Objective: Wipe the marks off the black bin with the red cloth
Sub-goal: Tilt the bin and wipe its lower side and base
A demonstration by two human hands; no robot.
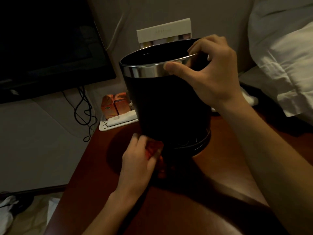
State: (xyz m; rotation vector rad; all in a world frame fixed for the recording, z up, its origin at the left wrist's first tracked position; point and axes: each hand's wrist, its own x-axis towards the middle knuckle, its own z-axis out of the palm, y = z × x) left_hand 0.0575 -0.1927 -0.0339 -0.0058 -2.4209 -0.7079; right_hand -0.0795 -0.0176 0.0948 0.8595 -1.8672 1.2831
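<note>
One black bin (169,102) on the red-brown table (105,175), tipped off upright, base edge raised. Right hand (210,73) pinches its silver rim (144,71), thumb outside, fingers over the lip. Left hand (140,158) grips one red cloth (154,148) against the bin's lower wall. Behind: two orange boxes (113,104) on one white tray (118,122); one dark screen (47,44).

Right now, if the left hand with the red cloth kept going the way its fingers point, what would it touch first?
Most likely the black bin: the left hand holds the red cloth right by the bin's lower wall, fingers aimed at it. Whether they already touch is unclear.
</note>
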